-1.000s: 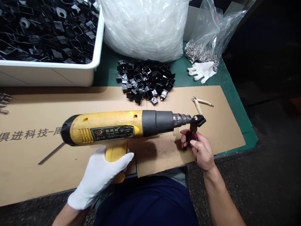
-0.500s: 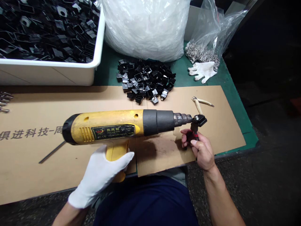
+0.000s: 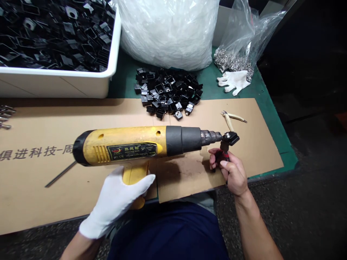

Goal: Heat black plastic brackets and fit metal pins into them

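Observation:
My left hand (image 3: 119, 198), in a white glove, is wrapped round the handle of a yellow heat gun (image 3: 124, 144). The gun lies level across the view, its stepped metal nozzle pointing right. My bare right hand (image 3: 233, 173) grips red-and-black pliers (image 3: 225, 155), partly hidden by the fingers. At the jaws of the pliers is a small black part (image 3: 232, 138) with a metal fitting on it. The nozzle tip is right beside this part; whether they touch I cannot tell.
Black parts (image 3: 168, 90) are heaped behind the gun. A white bin (image 3: 54, 83) of black parts stands back left, near a large plastic bag (image 3: 168, 32). White-handled pliers (image 3: 235, 117), a glove (image 3: 234, 81) and a bag of metal pieces (image 3: 235, 61) lie right. A rod (image 3: 61, 174) lies left.
The heat gun and the black part have shifted very slightly to the right. Both hands keep their grip.

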Demonstrator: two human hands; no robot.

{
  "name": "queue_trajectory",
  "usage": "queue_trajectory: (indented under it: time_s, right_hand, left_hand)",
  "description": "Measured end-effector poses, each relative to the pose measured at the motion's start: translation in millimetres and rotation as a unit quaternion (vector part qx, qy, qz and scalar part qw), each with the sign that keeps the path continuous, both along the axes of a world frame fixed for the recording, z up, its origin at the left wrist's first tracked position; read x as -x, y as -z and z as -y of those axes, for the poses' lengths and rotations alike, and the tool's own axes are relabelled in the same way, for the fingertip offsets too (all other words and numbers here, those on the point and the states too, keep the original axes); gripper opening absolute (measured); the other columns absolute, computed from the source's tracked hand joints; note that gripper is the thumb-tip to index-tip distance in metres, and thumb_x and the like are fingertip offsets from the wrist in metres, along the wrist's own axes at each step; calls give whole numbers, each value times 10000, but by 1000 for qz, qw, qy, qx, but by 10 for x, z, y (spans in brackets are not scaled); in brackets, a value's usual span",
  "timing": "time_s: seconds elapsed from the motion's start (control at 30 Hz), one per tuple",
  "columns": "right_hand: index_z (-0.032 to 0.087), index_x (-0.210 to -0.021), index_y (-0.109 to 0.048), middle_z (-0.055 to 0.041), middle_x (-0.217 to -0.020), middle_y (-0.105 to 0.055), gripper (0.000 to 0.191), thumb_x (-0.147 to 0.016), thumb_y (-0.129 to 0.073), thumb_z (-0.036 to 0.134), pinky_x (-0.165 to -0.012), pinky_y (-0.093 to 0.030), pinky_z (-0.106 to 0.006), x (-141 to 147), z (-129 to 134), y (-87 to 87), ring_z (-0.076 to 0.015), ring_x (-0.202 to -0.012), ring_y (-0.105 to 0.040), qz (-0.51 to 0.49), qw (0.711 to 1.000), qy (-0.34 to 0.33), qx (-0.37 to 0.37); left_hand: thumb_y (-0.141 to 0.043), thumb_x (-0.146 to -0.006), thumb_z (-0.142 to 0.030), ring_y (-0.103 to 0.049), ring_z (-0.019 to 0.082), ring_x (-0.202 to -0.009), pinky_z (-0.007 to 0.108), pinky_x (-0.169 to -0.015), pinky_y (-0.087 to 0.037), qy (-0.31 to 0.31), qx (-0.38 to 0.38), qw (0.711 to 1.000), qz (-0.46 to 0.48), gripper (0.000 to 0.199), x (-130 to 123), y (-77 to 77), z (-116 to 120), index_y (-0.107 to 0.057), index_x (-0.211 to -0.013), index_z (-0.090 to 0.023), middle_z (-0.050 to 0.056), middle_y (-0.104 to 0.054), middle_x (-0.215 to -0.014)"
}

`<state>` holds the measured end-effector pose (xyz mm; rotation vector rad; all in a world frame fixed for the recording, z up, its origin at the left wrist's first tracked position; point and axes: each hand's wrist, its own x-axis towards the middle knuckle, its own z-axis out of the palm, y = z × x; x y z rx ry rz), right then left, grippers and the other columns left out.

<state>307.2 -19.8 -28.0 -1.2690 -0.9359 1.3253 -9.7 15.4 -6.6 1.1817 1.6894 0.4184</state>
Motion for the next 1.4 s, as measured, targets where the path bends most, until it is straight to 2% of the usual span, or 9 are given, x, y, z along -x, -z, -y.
queue_trajectory:
  time_s: [0.3,0.57,0.77,0.97,1.23,1.4]
  right_hand:
    - [179,-1196,-699,-52,-915,-640,353,-899,-530,266,-719,-451,-355,9,-2,8,-194,-765,-546,4,1000,4,-1]
    - [174,-1189,-701,-50,-912,-640,349,-896,-538,270,-702,-444,-351,-4,-3,20,-194,-760,-548,5,1000,6,0]
    - [180,-1193,-695,-44,-920,-640,343,-904,-524,252,-701,-438,-339,4,-1,11,-184,-761,-546,0,1000,3,3]
    - [175,-1189,-698,-47,-923,-644,346,-897,-531,257,-719,-444,-349,6,-5,10,-195,-765,-546,8,1000,2,0]
    - [185,-1186,-705,-43,-927,-643,347,-891,-538,258,-718,-446,-345,9,1,-12,-198,-775,-547,9,1000,-2,0]
    - [184,-1180,-710,-45,-924,-642,344,-888,-546,262,-719,-451,-346,7,5,-10,-199,-773,-547,9,1000,-6,2]
  left_hand:
    - [-782,-700,-560,-718,247,-729,312,-641,-573,8,-12,1000,-5,444,-15,-31,-6,-679,-910,-182,56,-766,-799]
    - [-804,-676,-567,-707,246,-690,320,-623,-570,13,9,1000,9,467,23,2,-22,-685,-905,-177,65,-762,-776]
    - [-803,-681,-600,-708,237,-727,305,-643,-566,-4,-14,1000,11,499,-5,-22,-6,-667,-918,-183,58,-763,-817]
    - [-798,-695,-563,-697,229,-670,300,-600,-557,-4,-6,1000,13,449,-20,-32,-9,-656,-887,-183,44,-749,-747]
    - [-794,-696,-548,-706,231,-671,297,-593,-563,-5,-8,1000,21,416,-17,-29,-14,-672,-859,-185,43,-754,-753]
    - [-798,-686,-577,-691,224,-646,299,-589,-562,-7,-13,1000,20,456,-17,-26,-16,-683,-873,-176,46,-750,-733]
